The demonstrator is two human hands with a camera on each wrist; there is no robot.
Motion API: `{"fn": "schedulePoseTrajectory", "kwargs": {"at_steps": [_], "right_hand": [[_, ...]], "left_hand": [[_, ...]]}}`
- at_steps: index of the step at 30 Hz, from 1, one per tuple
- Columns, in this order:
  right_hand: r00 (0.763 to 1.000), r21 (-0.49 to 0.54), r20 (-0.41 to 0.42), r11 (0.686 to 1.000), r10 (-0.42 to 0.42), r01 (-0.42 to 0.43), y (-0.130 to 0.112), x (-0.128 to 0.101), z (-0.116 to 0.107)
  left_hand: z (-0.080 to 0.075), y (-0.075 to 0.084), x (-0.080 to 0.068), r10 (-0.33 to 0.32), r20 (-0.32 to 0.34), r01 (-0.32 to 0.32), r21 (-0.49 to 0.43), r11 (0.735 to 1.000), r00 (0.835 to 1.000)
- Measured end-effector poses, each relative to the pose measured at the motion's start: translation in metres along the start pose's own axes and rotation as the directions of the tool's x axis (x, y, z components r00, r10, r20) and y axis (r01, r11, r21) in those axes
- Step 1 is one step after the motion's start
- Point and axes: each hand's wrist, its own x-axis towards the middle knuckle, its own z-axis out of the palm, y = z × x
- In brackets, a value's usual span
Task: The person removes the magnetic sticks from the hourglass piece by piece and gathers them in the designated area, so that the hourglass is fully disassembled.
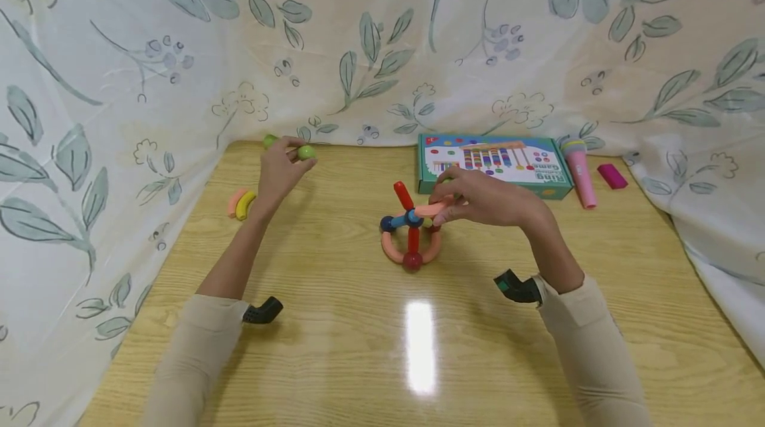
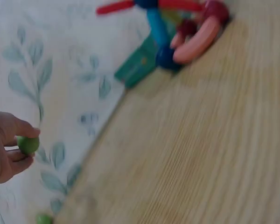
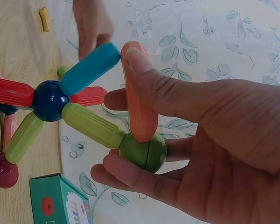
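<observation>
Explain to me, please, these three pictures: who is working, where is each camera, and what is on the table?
A person works with two bare hands; there is no machine. One camera is worn on the head, one on each wrist. On the wooden table stands a toy structure of coloured sticks and balls. The right hand pinches an orange curved piece against a green ball of it. The left hand holds a small green ball. Behind lie a game box, a pink microphone and two curved pieces.
</observation>
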Motion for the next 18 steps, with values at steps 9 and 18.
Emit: {"fn": "schedulePoseTrajectory", "kwargs": {"at_steps": [9, 18], "right_hand": [[0.999, -0.006, 0.000, 0.999, 0.033, -0.033, 0.002, -0.004, -0.001], [0.999, -0.005, -0.006, 0.999, 0.034, -0.034, 0.005, -0.003, 0.003]], "left_hand": [[0.004, -0.056, 0.048, 0.002, -0.150, 0.032, 0.225, 0.974, 0.989], [0.006, -0.087, 0.069, -0.054, -0.212, 0.139, 0.411, 0.901, 0.976]]}}
